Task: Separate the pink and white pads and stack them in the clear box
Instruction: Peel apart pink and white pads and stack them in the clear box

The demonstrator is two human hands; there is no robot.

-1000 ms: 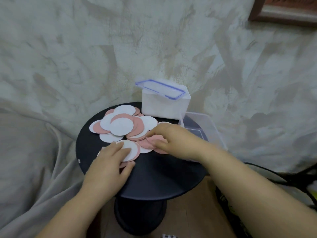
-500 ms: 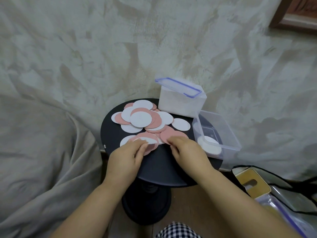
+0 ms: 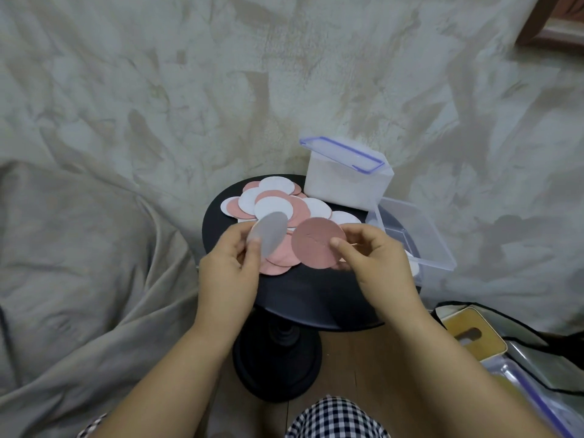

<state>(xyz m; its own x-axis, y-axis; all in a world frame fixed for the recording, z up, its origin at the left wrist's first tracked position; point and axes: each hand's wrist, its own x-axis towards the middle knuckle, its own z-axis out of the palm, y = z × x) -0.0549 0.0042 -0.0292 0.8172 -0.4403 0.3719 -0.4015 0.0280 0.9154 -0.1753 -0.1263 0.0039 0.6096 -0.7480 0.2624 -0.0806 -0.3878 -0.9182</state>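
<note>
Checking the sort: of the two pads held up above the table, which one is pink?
The pink pad is the one the right hand pinches, its face towards the camera. The left hand pinches a whitish pad, tilted.

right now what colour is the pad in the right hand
It is a pink pad, head view.
</note>
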